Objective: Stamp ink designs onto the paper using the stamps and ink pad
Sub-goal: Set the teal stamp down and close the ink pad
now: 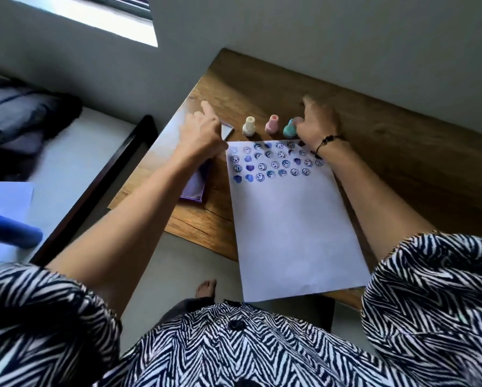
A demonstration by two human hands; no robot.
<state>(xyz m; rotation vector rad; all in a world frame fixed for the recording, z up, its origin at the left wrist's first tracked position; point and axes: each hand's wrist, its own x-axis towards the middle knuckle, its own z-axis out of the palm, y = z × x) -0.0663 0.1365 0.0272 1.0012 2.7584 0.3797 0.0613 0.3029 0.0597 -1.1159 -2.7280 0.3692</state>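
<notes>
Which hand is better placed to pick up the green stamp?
Right. The right hand is already at the green stamp; the left hand is across, by the ink pad.

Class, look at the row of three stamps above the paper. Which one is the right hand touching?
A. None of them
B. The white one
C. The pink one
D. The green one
D: the right hand is closed around the green stamp, while the white stamp and pink stamp stand untouched.

Dim window daylight (hands motion-blurred)
</notes>
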